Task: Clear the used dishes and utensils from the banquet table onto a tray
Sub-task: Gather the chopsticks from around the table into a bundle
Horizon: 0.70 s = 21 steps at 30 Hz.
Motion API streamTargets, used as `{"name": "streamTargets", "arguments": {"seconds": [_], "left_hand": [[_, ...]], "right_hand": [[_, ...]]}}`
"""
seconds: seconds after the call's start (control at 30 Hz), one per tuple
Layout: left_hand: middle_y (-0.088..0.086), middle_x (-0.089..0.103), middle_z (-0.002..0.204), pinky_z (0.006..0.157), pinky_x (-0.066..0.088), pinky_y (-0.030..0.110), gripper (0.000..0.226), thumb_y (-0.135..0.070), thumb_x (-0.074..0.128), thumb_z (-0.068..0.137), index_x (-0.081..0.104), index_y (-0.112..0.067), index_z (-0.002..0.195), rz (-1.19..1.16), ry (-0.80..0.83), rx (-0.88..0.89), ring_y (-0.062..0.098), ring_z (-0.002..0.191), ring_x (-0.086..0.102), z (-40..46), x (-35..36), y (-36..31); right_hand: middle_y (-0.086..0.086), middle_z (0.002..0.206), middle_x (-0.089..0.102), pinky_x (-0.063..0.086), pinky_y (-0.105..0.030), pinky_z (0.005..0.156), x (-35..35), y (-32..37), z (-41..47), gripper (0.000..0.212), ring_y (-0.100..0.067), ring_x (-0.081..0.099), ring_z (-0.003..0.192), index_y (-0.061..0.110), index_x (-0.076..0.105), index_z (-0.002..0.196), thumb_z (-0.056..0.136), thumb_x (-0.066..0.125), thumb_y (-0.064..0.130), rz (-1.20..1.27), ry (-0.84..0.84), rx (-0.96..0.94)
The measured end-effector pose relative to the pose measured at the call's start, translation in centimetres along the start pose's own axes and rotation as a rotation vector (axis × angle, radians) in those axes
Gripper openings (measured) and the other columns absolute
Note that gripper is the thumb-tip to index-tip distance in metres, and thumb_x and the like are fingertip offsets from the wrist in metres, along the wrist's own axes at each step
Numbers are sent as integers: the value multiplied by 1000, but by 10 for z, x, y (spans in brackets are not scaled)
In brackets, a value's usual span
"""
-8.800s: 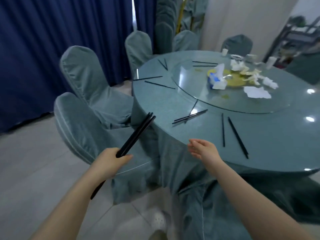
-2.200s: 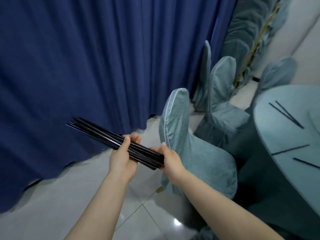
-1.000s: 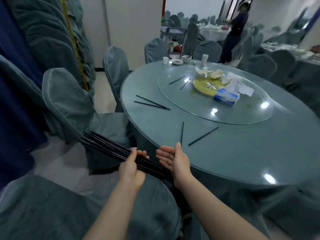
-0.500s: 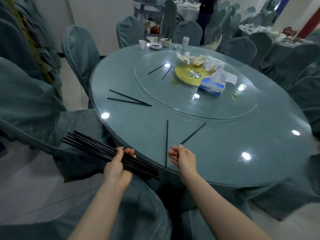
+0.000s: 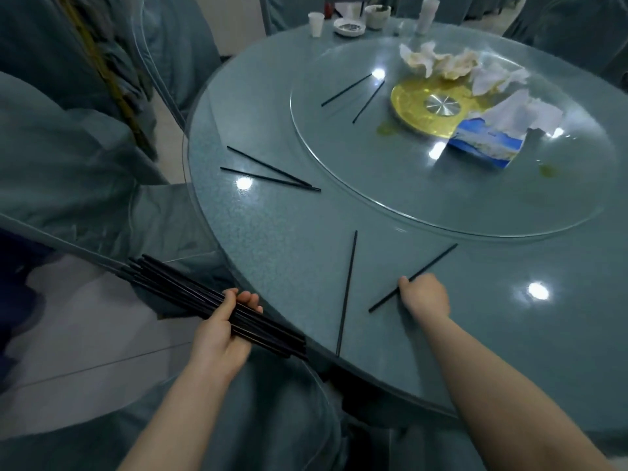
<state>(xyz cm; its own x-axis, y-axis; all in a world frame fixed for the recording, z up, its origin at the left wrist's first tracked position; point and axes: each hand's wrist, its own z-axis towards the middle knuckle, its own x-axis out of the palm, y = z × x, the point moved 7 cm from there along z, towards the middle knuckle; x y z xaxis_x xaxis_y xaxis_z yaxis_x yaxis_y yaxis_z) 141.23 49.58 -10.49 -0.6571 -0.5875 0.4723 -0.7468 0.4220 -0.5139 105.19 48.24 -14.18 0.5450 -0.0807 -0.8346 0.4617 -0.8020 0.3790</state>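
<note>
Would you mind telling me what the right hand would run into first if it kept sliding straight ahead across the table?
The right hand points toward the glass turntable. Past the chopstick at its fingers, the tabletop looks bare, so the turntable's rim comes first, though depth is hard to judge.

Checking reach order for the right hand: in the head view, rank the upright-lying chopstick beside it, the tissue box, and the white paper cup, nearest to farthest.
From the right hand:
1. Lone chopstick, just to its left on the table.
2. Tissue box, on the glass turntable, ahead and slightly right.
3. White paper cup, at the table's far edge, ahead left.
</note>
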Motion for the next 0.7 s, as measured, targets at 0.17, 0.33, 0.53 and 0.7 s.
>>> {"name": "streamTargets", "arguments": {"seconds": [0.17, 0.33, 0.53, 0.7], "left_hand": [[-4, 65, 55, 79, 48, 30, 22, -17, 44, 100, 55, -16, 81, 14, -7, -19, 13, 70, 63, 2, -1, 3], [-4, 65, 55, 80, 47, 30, 23, -18, 42, 101, 54, -17, 81, 18, 15, -30, 8, 55, 67, 3, -5, 2], [-4, 65, 56, 87, 46, 34, 23, -19, 44, 100, 56, -17, 80, 0, 12, -37, 9, 58, 67, 8, -16, -3], [-4, 65, 55, 86, 46, 33, 24, -19, 43, 100, 55, -18, 79, -15, 1, -47, 11, 71, 62, 12, -17, -8]], "right_hand": [[-18, 91, 64, 41, -29, 66, 13, 12, -18, 21, -34, 61, 83, 5, 56, 82, 76, 59, 25, -37, 77, -74], [-9, 73, 58, 39, -25, 59, 49, 29, -52, 17, -28, 56, 68, 8, 55, 72, 75, 57, 24, -90, 229, -210], [-11, 80, 59, 41, -30, 62, 67, 40, -71, 43, -30, 58, 77, 14, 49, 77, 77, 67, 52, -185, 206, -302], [-13, 84, 60, 43, -31, 67, 70, 43, -74, 31, -30, 56, 79, 13, 47, 78, 81, 65, 38, -165, 205, -305]]}}
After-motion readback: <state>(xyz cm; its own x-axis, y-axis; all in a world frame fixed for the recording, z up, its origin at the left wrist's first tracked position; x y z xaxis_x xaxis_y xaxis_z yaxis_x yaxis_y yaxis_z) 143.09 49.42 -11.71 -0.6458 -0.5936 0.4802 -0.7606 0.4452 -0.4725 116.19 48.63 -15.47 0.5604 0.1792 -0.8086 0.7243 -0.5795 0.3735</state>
